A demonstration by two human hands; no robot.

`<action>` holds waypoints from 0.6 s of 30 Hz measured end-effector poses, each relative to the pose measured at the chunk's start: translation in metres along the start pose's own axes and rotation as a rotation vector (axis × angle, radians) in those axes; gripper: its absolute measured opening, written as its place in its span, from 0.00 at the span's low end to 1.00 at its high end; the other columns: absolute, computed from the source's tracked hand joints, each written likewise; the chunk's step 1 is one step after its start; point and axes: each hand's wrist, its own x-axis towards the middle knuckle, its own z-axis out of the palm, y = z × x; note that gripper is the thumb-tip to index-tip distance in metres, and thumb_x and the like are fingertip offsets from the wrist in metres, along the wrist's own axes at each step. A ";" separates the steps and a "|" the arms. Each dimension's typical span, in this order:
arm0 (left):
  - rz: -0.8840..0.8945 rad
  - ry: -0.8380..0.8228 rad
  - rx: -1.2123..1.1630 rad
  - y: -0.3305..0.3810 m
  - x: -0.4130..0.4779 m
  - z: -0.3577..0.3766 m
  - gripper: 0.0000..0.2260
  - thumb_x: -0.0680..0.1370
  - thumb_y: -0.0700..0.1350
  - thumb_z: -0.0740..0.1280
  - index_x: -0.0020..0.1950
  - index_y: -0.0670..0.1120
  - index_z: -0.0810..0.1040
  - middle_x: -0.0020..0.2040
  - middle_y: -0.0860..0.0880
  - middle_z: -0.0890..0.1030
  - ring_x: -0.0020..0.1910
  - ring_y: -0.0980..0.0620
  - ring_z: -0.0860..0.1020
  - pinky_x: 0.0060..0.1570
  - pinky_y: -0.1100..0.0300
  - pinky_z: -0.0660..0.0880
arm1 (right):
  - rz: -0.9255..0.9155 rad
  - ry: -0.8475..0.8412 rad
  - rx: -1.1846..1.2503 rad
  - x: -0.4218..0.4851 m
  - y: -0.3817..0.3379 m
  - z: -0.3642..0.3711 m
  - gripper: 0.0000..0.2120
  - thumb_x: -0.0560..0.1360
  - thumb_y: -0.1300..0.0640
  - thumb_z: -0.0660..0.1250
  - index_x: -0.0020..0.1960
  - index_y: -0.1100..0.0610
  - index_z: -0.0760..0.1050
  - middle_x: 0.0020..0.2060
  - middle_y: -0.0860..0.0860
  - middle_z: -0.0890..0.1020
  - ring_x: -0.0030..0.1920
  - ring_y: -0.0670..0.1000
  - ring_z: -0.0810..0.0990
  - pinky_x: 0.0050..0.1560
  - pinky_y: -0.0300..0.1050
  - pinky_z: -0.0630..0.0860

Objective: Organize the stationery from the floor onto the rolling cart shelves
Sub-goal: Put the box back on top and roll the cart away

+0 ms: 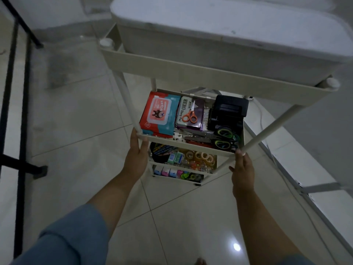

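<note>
The white bin (219, 29) fills the top shelf (191, 77), wipes pack (159, 113), stamp pad tin (199, 111) and black box (229, 109) crowd the second shelf (191, 145), and bare floor (76, 115) lies open to the left.

I see a long-sleeved top in a muted blue-grey. The left sleeve (66, 240) is soft, plain cloth, and its end lies in loose, rumpled folds near the elbow. Beyond it the forearm is uncovered down to the left hand (136, 155). Of the right sleeve (298, 261) I get only a sliver of the same blue-grey at the bottom edge of the view. That forearm too is uncovered, down to the right hand (243, 169). Both hands are bare. The nails I can make out on the fingertips look short and pale in the dim light.
</note>
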 end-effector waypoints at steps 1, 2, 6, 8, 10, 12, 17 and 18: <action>0.001 -0.010 0.001 0.002 0.003 0.005 0.22 0.82 0.50 0.50 0.77 0.53 0.50 0.61 0.61 0.66 0.57 0.63 0.67 0.56 0.69 0.62 | 0.006 0.017 0.003 0.001 0.000 -0.003 0.13 0.80 0.50 0.58 0.61 0.52 0.73 0.45 0.43 0.77 0.51 0.47 0.74 0.55 0.48 0.71; 0.002 -0.015 0.002 0.004 0.006 0.010 0.22 0.82 0.50 0.51 0.77 0.53 0.51 0.61 0.61 0.66 0.57 0.63 0.67 0.56 0.68 0.62 | 0.011 0.031 0.009 0.003 -0.001 -0.006 0.11 0.80 0.50 0.58 0.59 0.51 0.73 0.44 0.43 0.77 0.48 0.46 0.74 0.54 0.48 0.71; 0.004 -0.015 0.015 0.014 0.016 0.031 0.23 0.83 0.49 0.52 0.77 0.52 0.49 0.60 0.59 0.66 0.55 0.62 0.67 0.47 0.74 0.66 | 0.007 0.042 -0.018 0.013 -0.006 -0.019 0.08 0.80 0.50 0.58 0.56 0.50 0.73 0.44 0.43 0.77 0.46 0.42 0.74 0.56 0.50 0.71; 0.002 -0.029 0.025 0.019 0.020 0.040 0.23 0.83 0.48 0.51 0.77 0.52 0.48 0.60 0.60 0.65 0.56 0.62 0.67 0.50 0.73 0.65 | 0.014 0.053 -0.017 0.016 -0.008 -0.023 0.11 0.80 0.50 0.58 0.59 0.51 0.74 0.46 0.45 0.78 0.49 0.45 0.75 0.57 0.50 0.71; 0.004 -0.038 0.036 0.021 0.026 0.047 0.23 0.83 0.48 0.52 0.77 0.51 0.49 0.58 0.59 0.66 0.49 0.65 0.70 0.43 0.81 0.65 | 0.024 0.068 -0.011 0.019 -0.009 -0.026 0.13 0.80 0.50 0.59 0.61 0.53 0.74 0.47 0.46 0.78 0.52 0.49 0.75 0.58 0.51 0.71; 0.022 -0.032 0.059 0.022 0.032 0.052 0.23 0.83 0.48 0.52 0.77 0.50 0.49 0.57 0.58 0.67 0.42 0.70 0.69 0.34 0.86 0.62 | 0.029 0.084 0.011 0.021 -0.012 -0.028 0.10 0.80 0.50 0.59 0.58 0.51 0.74 0.45 0.44 0.77 0.49 0.47 0.75 0.56 0.50 0.71; 0.054 -0.058 0.049 0.022 0.044 0.060 0.23 0.83 0.47 0.51 0.77 0.50 0.48 0.52 0.61 0.68 0.36 0.83 0.69 0.33 0.85 0.64 | 0.029 0.167 0.052 0.022 -0.009 -0.020 0.14 0.80 0.50 0.59 0.61 0.54 0.74 0.44 0.43 0.77 0.46 0.40 0.74 0.50 0.42 0.72; 0.066 -0.063 0.053 0.022 0.047 0.059 0.23 0.83 0.47 0.52 0.77 0.50 0.49 0.51 0.60 0.68 0.34 0.84 0.69 0.32 0.85 0.64 | 0.032 0.190 0.064 0.022 -0.009 -0.018 0.15 0.80 0.50 0.59 0.62 0.55 0.73 0.45 0.43 0.77 0.46 0.40 0.74 0.50 0.42 0.72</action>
